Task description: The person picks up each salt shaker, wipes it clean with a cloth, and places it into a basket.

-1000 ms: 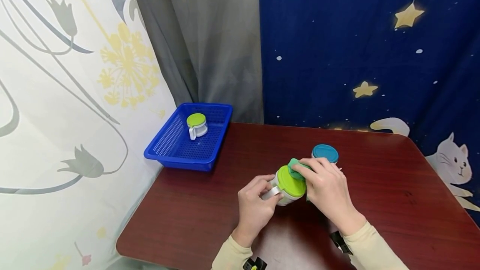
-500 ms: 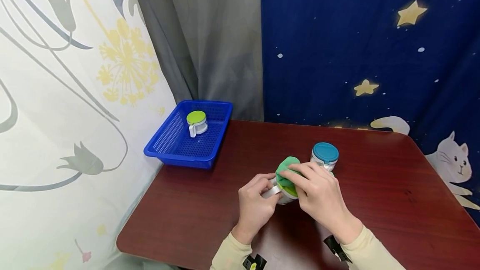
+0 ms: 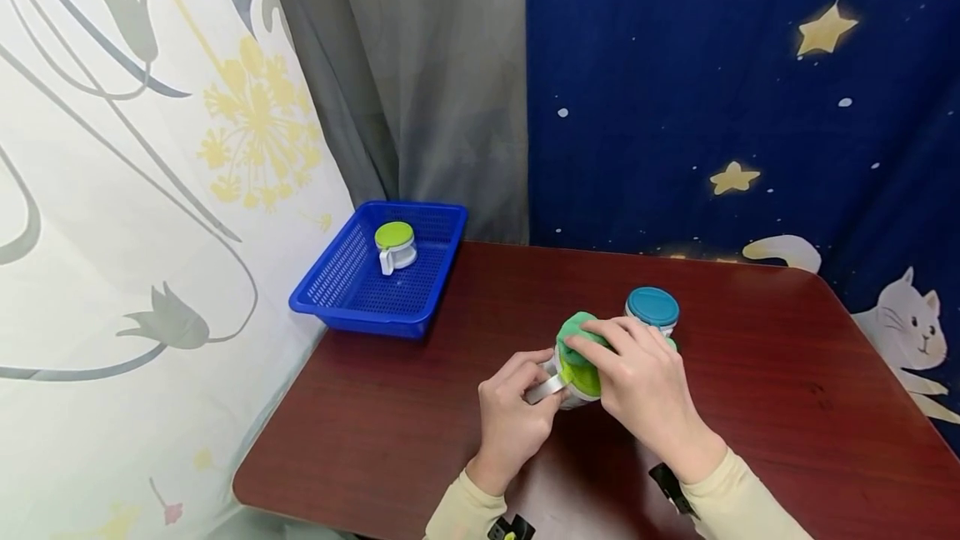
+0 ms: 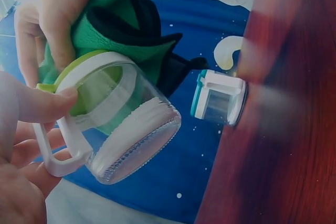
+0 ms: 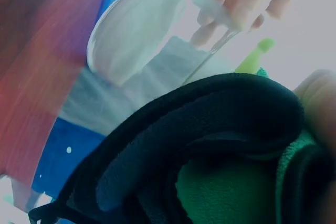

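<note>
My left hand [image 3: 513, 415] grips the white handle of a small clear jar [image 3: 573, 386] with a lime-green lid, held tilted over the table. My right hand [image 3: 641, 386] presses a folded green cloth [image 3: 573, 332] onto that lid. In the left wrist view the jar [image 4: 131, 124] shows its glass base, with the cloth [image 4: 121, 30] bunched above it under my right fingers [image 4: 50, 19]. The right wrist view is filled by the cloth [image 5: 220, 145], with the jar [image 5: 136, 35] behind it. A second jar with a teal lid [image 3: 651, 308] stands just behind my right hand.
A blue plastic basket [image 3: 337, 298] sits at the table's back left corner and holds another lime-lidded jar [image 3: 395, 246]. The dark red table [image 3: 787, 407] stretches to the right. Curtains hang close behind and to the left.
My right hand slid the green cloth leftward across the lime lid, which now lies mostly covered. The left hand kept its grip on the handle.
</note>
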`<state>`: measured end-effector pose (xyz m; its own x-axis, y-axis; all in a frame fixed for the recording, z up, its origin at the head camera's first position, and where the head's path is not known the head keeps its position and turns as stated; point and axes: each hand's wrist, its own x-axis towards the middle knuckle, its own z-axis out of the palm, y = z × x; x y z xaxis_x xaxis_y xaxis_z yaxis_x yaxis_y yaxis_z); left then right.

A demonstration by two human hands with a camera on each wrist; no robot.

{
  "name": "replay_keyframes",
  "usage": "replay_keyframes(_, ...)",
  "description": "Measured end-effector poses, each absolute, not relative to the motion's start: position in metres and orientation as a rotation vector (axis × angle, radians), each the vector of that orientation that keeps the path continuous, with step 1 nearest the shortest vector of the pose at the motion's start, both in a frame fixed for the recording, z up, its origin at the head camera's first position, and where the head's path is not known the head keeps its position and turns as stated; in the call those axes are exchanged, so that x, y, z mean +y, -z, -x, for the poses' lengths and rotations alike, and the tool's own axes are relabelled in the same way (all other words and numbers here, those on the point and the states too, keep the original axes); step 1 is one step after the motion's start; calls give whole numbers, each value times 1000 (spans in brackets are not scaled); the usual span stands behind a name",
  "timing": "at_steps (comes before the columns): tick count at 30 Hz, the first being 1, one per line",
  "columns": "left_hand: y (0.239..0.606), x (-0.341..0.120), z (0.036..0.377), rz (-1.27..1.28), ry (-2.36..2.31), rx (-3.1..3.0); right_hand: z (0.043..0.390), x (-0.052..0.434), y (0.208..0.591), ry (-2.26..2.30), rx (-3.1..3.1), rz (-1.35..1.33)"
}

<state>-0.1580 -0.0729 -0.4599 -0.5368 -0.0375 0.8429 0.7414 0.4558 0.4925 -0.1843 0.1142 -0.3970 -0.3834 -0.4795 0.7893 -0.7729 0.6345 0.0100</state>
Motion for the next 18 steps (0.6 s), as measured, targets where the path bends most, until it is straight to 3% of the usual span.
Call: replay_keyframes(18, 428, -70, 138, 436, 1436, -1829, 199, 140, 412, -548, -2189, -823)
